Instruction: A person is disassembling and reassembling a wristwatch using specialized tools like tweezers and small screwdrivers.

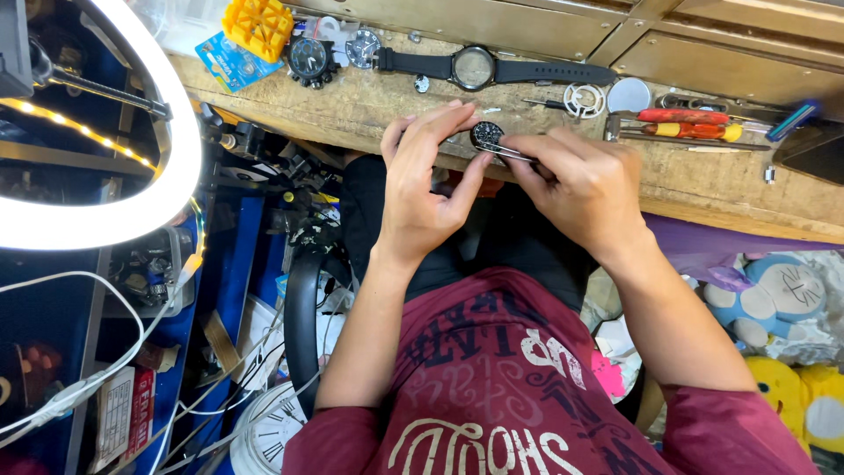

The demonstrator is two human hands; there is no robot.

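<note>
Your left hand [422, 189] pinched a small round dark watch case [486, 134] between thumb and fingertips, holding it just above the front edge of the wooden workbench [703, 189]. Your right hand [580, 185] was closed around a pair of thin metal tweezers [505, 151], whose tips touched the lower side of the case. Both hands met near the middle of the front edge, over your lap.

Toward the back edge lay a black wristwatch [475, 68] stretched flat with its strap out to both sides. To its left sat a dark watch head [309, 58], a second round dial [362, 48], a yellow ridged block [258, 26] and a blue blister card [230, 63] near the back left corner. On the right side lay a red-handled screwdriver [681, 115] and another with a red and yellow handle [694, 131], just beside a wire case holder [584, 99] and a round silver disc [629, 95]. A lit ring lamp [167, 167] stood off the left edge.
</note>
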